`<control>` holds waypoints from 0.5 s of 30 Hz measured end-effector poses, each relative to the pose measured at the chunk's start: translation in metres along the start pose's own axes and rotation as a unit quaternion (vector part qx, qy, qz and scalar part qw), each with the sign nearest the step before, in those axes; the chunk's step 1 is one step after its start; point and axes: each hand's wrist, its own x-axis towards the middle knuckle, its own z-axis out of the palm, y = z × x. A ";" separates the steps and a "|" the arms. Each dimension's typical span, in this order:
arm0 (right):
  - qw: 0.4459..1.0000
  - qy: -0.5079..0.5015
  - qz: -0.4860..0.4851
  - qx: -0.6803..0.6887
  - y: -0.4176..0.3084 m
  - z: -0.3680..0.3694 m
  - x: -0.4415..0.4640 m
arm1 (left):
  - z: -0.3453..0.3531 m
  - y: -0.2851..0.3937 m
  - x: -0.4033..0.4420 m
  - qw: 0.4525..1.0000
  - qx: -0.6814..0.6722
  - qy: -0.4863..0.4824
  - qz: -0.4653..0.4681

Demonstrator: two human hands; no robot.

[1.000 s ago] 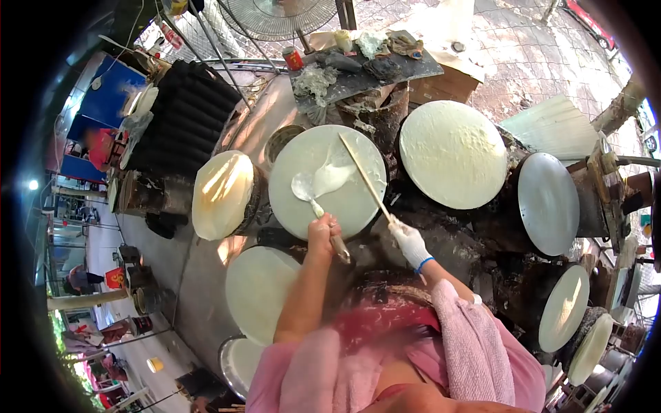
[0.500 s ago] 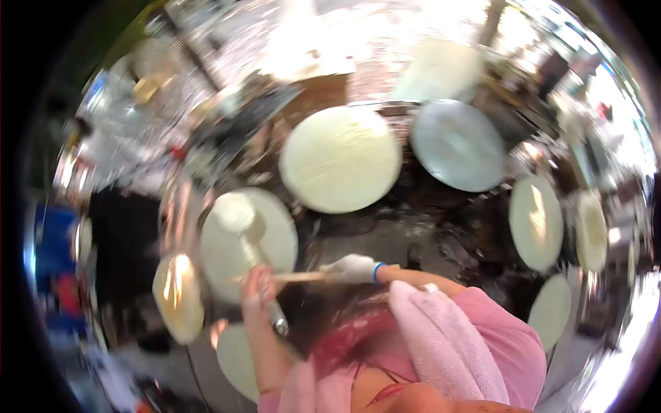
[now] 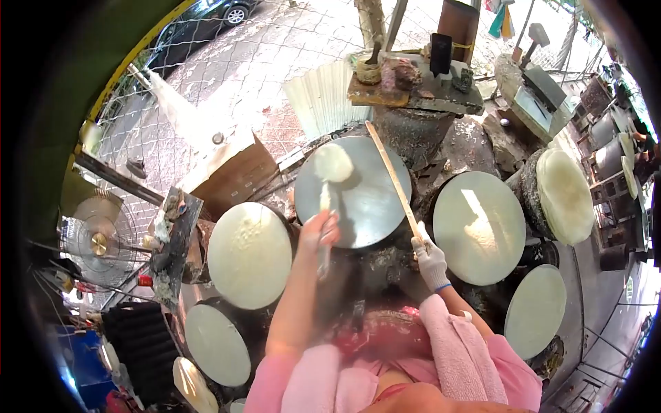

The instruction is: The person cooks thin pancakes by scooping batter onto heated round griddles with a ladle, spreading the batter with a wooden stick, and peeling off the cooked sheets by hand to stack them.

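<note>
My left hand (image 3: 318, 230), bare, is closed round the handle of a round-headed tool (image 3: 334, 163). The tool's head is coated in something pale and hangs over a bare grey round griddle (image 3: 372, 224), casting a shadow there; whether it touches is hard to tell. In a white knitted glove, my right hand (image 3: 431, 263) grips one end of a long flat wooden stick (image 3: 392, 172), which slants up across the griddle's right side. Beside my right hand, a griddle carries a pale round sheet (image 3: 476, 234). Another pale sheet (image 3: 250, 256) lies to the left of my left hand.
More pale round sheets lie at lower left (image 3: 217, 345) and lower right (image 3: 536, 311). A thick round stack (image 3: 564, 196) stands at right. Behind are a cardboard box (image 3: 231, 172), a cluttered board (image 3: 420, 96) and wire fencing. A fan (image 3: 100, 241) stands at left.
The view has swung right and sharpened. The tool's head has gone from over a pale-covered griddle to over the bare grey one. The wooden stick has turned from level to steeply slanted.
</note>
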 end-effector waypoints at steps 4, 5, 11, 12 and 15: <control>0.910 0.023 0.008 -0.415 -0.007 0.005 0.056 | 0.062 -0.041 0.101 0.994 0.000 0.100 0.032; 0.904 0.009 0.048 -0.425 -0.008 0.005 0.062 | 0.062 -0.055 0.120 0.992 0.019 0.116 0.046; 0.929 0.009 0.106 -0.355 0.007 0.008 0.069 | 0.000 -0.087 0.148 0.868 0.370 0.286 0.164; 0.939 0.001 0.130 -0.318 -0.003 0.016 0.070 | -0.013 -0.081 0.144 0.809 0.444 0.321 0.214; 0.984 -0.011 0.148 -0.096 0.031 0.075 0.094 | -0.045 -0.040 0.117 0.610 0.551 0.334 0.462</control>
